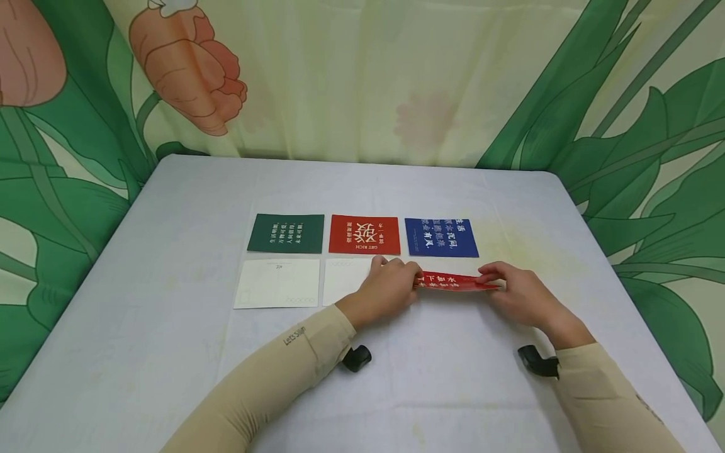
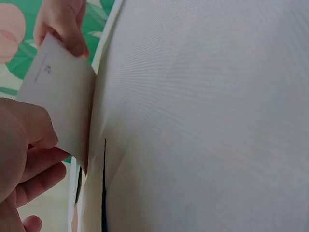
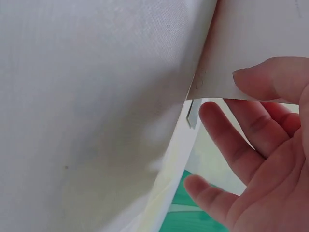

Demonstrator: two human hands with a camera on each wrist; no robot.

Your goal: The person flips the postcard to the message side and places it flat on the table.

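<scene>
A red postcard [image 1: 447,281] with white lettering is held tilted up from the table, its far face toward the head view's top. Its white back [image 2: 60,92] shows in the left wrist view. My left hand [image 1: 387,286] pinches the card's left end between thumb and fingers. At the right end, my right hand [image 1: 518,296] pinches it, the thumb [image 3: 275,79] lying on the white back and the lower fingers spread apart. Just left, a white card [image 1: 344,277] lies partly hidden behind my left hand.
Along the back row lie a green card [image 1: 286,233], a red card [image 1: 365,235] and a blue card [image 1: 442,238], all with printed characters. Another white card [image 1: 277,284] lies front left. A white cloth covers the table [image 1: 141,302]; a patterned curtain [image 1: 351,82] hangs behind.
</scene>
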